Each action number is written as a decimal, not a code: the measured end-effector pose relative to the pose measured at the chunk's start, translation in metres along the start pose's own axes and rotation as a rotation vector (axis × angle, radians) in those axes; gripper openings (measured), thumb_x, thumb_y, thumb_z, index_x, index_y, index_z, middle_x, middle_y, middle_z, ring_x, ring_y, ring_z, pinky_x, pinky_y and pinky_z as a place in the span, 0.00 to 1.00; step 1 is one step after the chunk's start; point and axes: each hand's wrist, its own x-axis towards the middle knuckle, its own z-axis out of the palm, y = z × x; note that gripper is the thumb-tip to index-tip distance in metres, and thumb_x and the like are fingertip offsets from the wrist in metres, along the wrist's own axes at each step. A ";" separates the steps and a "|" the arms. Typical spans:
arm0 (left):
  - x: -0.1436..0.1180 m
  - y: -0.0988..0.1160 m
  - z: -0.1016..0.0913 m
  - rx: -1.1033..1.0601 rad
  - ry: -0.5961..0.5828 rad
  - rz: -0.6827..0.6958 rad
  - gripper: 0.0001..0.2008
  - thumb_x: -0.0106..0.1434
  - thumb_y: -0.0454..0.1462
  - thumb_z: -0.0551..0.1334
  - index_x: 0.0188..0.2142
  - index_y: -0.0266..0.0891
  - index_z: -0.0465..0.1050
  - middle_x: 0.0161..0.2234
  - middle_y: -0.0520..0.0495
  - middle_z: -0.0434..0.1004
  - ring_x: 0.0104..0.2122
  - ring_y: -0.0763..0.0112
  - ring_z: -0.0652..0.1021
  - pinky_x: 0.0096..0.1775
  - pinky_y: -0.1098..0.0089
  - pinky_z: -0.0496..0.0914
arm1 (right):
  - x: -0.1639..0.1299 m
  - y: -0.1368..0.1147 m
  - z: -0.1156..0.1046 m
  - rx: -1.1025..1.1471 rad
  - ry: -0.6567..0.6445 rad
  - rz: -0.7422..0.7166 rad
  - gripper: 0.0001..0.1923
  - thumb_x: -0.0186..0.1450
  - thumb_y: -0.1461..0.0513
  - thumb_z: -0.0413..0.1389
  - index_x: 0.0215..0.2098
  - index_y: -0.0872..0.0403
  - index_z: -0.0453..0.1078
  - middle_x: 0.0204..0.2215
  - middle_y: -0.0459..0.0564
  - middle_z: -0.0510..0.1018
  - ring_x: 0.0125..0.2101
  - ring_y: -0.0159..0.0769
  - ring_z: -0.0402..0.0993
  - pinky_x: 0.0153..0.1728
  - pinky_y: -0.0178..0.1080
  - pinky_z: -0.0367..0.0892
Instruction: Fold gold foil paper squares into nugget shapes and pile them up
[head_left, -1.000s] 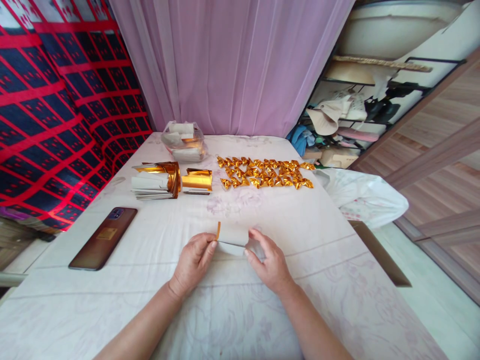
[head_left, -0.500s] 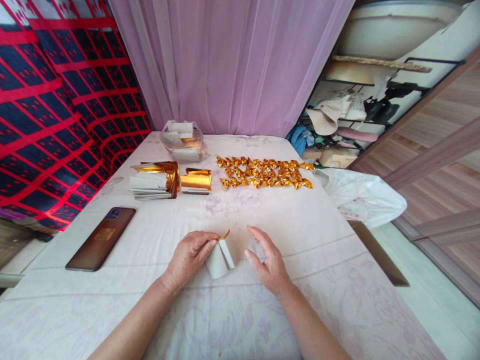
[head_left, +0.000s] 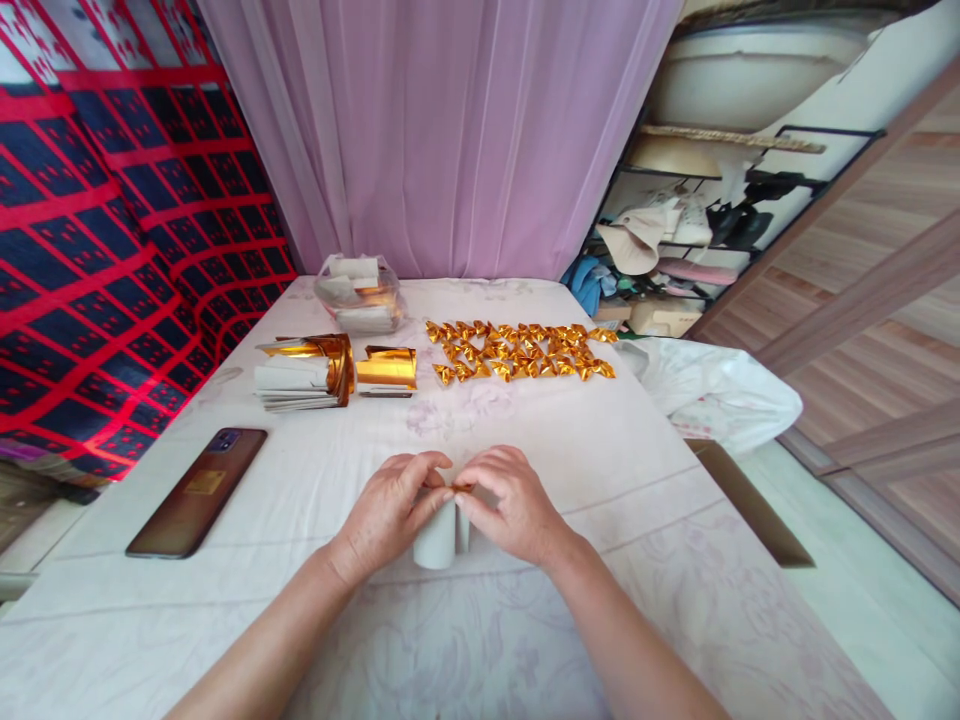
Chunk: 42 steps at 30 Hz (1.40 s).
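Observation:
Between my hands, a sheet of gold foil paper (head_left: 435, 542) stands curled with its pale backing outward and a thin gold edge on top. My left hand (head_left: 394, 503) pinches its upper edge between thumb and fingers. From the other side my right hand (head_left: 511, 500) grips the same top edge, thumb and fingertips closed on it. The fingertips of both hands almost meet, and they hide part of the sheet. Beyond them, folded gold foil pieces (head_left: 517, 352) lie in rows on the table.
A stack of curled foil paper (head_left: 304, 375) and a smaller stack (head_left: 386, 370) lie at the back left, before a clear plastic bag (head_left: 360, 295) of more sheets. A phone (head_left: 199, 495) rests at left. A white plastic bag (head_left: 724, 395) hangs at the table's right edge.
My right hand has moved left and closed on the top edge of the foil paper; it was open and apart before. My left hand keeps its hold. The view has shifted slightly.

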 end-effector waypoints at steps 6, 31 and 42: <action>-0.001 -0.007 0.001 -0.334 -0.085 -0.202 0.19 0.64 0.44 0.61 0.53 0.43 0.63 0.35 0.51 0.78 0.35 0.70 0.77 0.40 0.69 0.69 | -0.003 0.003 0.005 0.120 0.036 0.126 0.06 0.61 0.66 0.54 0.27 0.51 0.70 0.24 0.42 0.77 0.28 0.31 0.73 0.37 0.36 0.65; 0.010 -0.003 0.007 -0.689 -0.098 -0.507 0.38 0.58 0.49 0.64 0.63 0.39 0.54 0.40 0.46 0.76 0.36 0.67 0.76 0.37 0.69 0.69 | -0.013 0.017 0.009 0.581 0.185 0.541 0.13 0.60 0.53 0.55 0.26 0.54 0.69 0.19 0.42 0.69 0.21 0.28 0.63 0.23 0.31 0.58; 0.002 0.001 0.030 -0.710 0.077 -0.648 0.25 0.52 0.57 0.64 0.22 0.39 0.61 0.16 0.59 0.60 0.19 0.79 0.60 0.23 0.76 0.55 | -0.017 0.029 0.023 0.686 0.271 0.666 0.15 0.58 0.50 0.57 0.29 0.54 0.70 0.17 0.40 0.66 0.19 0.27 0.59 0.20 0.30 0.56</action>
